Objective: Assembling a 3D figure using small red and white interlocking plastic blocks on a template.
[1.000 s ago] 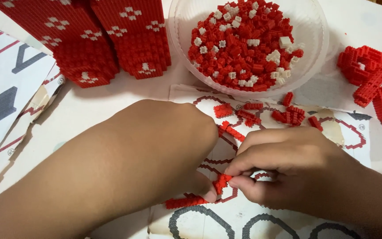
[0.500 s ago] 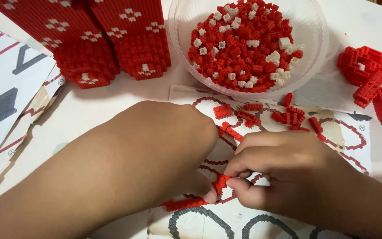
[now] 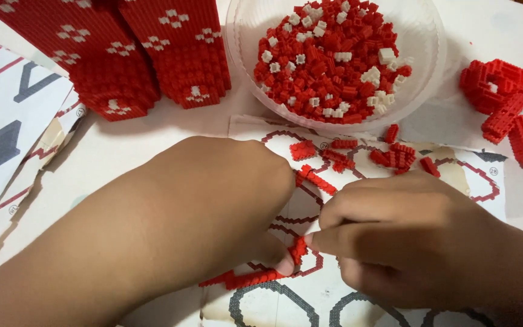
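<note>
My left hand (image 3: 225, 200) and my right hand (image 3: 401, 236) meet over a printed instruction sheet (image 3: 485, 175). Between their fingertips they pinch a small red brick piece (image 3: 298, 249), part of a thin curved strip of red bricks (image 3: 246, 278) lying on the sheet. More short red strips and loose red bricks (image 3: 394, 154) lie on the sheet just beyond my hands. A clear plastic bowl (image 3: 431, 54) behind them holds several red and white tiny bricks.
Two tall red brick-built blocks with white patterns (image 3: 146, 54) stand at the back left. Partly built red brick pieces (image 3: 509, 103) lie at the right edge. Other printed sheets (image 3: 7, 127) overlap at the left on the white table.
My right hand has shifted slightly and its fingers press closer on the red piece. My left hand has hardly moved.
</note>
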